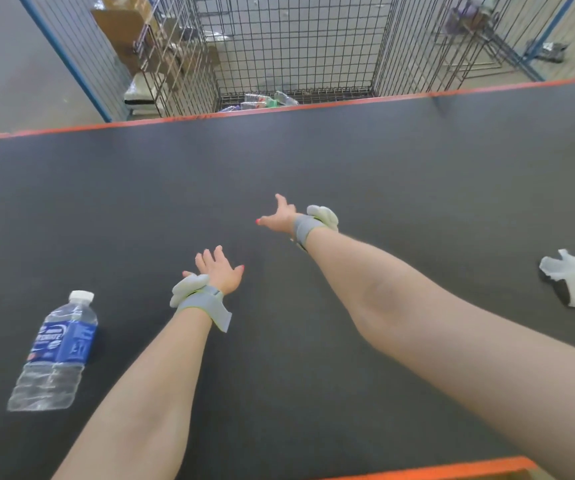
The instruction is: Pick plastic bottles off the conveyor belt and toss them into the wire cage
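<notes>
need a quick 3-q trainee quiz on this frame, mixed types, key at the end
1. True or false: the left hand and right hand are both empty.
2. The bottle lies on the conveyor belt: A left of both hands, B between them, C right of both.
3. What stands beyond the belt's far edge?
Key: 1 true; 2 A; 3 the wire cage.

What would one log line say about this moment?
left hand: open, empty | right hand: open, empty | clear plastic bottle with blue label: lying on dark conveyor belt, untouched | metal wire cage: some bottles inside
</notes>
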{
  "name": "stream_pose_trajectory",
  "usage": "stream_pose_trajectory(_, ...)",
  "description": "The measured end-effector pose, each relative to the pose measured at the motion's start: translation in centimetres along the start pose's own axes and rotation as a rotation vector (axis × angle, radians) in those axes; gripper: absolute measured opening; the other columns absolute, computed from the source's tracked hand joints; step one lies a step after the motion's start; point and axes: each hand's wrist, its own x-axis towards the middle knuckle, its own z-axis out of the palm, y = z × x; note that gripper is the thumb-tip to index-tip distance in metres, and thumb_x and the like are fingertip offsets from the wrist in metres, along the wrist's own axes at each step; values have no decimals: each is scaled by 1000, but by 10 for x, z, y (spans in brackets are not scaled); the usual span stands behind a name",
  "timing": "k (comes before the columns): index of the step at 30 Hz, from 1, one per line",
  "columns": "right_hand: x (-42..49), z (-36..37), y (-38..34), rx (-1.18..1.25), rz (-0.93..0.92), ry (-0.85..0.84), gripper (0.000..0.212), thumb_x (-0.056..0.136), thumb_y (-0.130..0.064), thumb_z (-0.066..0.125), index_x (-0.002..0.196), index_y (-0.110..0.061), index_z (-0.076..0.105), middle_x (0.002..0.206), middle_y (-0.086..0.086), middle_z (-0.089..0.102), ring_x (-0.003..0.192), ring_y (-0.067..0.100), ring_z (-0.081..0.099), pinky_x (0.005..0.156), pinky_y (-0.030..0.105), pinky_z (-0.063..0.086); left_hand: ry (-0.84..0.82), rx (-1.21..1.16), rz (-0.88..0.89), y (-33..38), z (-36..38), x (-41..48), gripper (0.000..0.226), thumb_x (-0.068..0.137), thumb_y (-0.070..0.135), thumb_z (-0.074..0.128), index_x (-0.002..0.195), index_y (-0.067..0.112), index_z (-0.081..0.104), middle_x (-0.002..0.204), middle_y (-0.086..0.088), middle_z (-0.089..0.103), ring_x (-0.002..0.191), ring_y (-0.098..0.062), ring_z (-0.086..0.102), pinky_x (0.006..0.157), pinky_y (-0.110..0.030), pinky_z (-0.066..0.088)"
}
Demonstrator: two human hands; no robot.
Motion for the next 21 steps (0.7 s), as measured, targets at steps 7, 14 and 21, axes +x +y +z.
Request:
stream_pose_trajectory(7, -36, 63, 75, -454, -42, -152, 87, 94, -46, 55, 155, -29, -4, 162, 5, -10, 149, 32, -3, 121, 45, 8, 21, 186, -185, -59, 24, -37, 91, 90, 37, 57, 153, 25, -8, 160, -5, -16, 147, -27, -16, 109, -71, 7)
stream_pose_trajectory(14, -65, 94, 122, -441, 159, -186, 82, 97, -51, 46, 155, -30, -7, 161, 6, -17, 149, 33, 5, 117, 42, 18, 44, 138, -236, -108, 50, -66, 109, 83, 27, 69, 151, 28, -16, 158, -6, -19, 145, -39, -2, 110, -60, 27)
stream_pose_trajectory(21, -73, 92, 98, -255, 28, -166, 80, 95, -43, 53, 156, -26, 2, 157, 10, 25, 143, 32, 28, 114, 41, 25, -65, -339, -176, -68, 38, -54, 126, 74, 20, 81, 150, 31, -18, 149, -25, 16, 132, -43, 34, 112, -47, 27)
